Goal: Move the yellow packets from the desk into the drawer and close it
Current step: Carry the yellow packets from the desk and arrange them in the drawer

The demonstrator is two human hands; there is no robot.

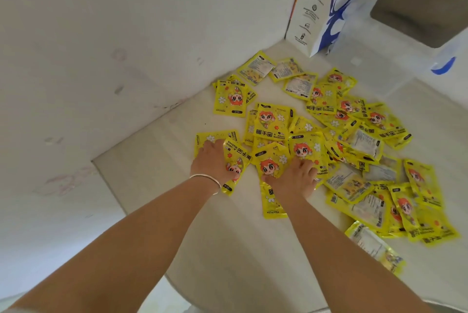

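Both hands, left [212,160] and right [295,176], flat, fingers spread, pressing yellow packets [329,140] on desk [228,236].

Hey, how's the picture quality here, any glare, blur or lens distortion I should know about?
Head view: wide-angle lens bends the wall edges and stretches both forearms; glare glints off the glossy yellow packets; light is soft and even with faint shadows; the left hand and right hand look sharp; the paper bag at the back is slightly soft.

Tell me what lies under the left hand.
Under the left hand lie yellow packets on the desk, at the pile's near-left edge. How many it covers is hidden by the palm.
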